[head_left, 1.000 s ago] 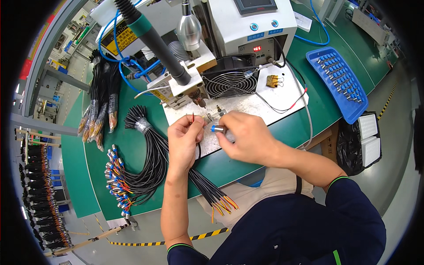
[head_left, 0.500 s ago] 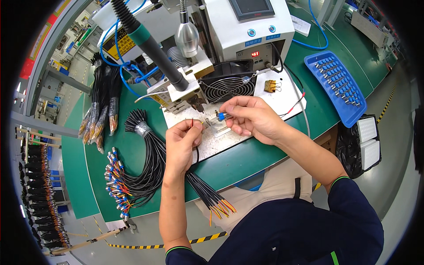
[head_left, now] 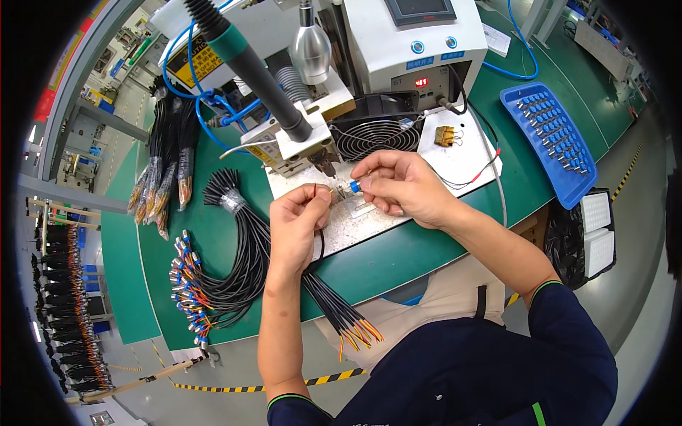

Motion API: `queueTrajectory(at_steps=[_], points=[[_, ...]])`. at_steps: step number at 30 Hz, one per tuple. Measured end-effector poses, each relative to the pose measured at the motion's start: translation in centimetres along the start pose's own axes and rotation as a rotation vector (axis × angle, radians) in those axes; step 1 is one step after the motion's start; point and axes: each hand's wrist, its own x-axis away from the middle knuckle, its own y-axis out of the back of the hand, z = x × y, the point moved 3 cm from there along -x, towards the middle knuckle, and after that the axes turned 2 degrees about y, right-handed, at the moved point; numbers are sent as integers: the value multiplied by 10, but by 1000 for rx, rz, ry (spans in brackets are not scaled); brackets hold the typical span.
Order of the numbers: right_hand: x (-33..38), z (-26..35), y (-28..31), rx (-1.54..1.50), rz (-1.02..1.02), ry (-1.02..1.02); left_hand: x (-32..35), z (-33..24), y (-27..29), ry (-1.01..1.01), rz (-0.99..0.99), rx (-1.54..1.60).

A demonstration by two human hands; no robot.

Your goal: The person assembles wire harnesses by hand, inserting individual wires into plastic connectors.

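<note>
My left hand (head_left: pixel 301 219) pinches a thin black cable (head_left: pixel 322 245); its red and yellow wire ends stick out beyond the fingertips. In my right hand (head_left: pixel 410 190) is a small blue-and-silver connector (head_left: pixel 354 187), its metal end turned toward the wires. Wires and connector are close together; I cannot tell whether they touch. Both hands are over the white base plate (head_left: pixel 341 231), just in front of the soldering machine's dark tip (head_left: pixel 327 165). The cable runs down behind my left wrist toward a bunch of black cables (head_left: pixel 334 302) with bared red and yellow ends at the table edge.
Left of my forearm lies a tied cable bundle (head_left: pixel 241 220) with connectors (head_left: pixel 188 291) on its ends. Wrapped cables (head_left: pixel 167 149) lie farther back. A round fan (head_left: pixel 376 135), a binder clip (head_left: pixel 447 135) and a control box (head_left: pixel 419 50) stand behind. At right sits a blue connector tray (head_left: pixel 579 188).
The view has shifted slightly, so the machine and tray appear farther right. My hands stay close together with the same cable and connector; my right fingers have moved a little around the connector.
</note>
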Motion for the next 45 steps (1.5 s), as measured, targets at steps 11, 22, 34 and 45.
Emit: queueTrajectory(at_steps=[11, 22, 34, 45], points=[[-5, -3, -4, 386, -76, 249, -3, 1, 0, 6, 10, 26], [-11, -6, -3, 365, -79, 217, -8, 1, 1, 27, 42, 54], [-9, -3, -6, 455, -83, 228, -11, 3, 1, 47, 36, 36], [-7, -4, -8, 506, -111, 267, -11, 1, -4, 35, 10, -11]])
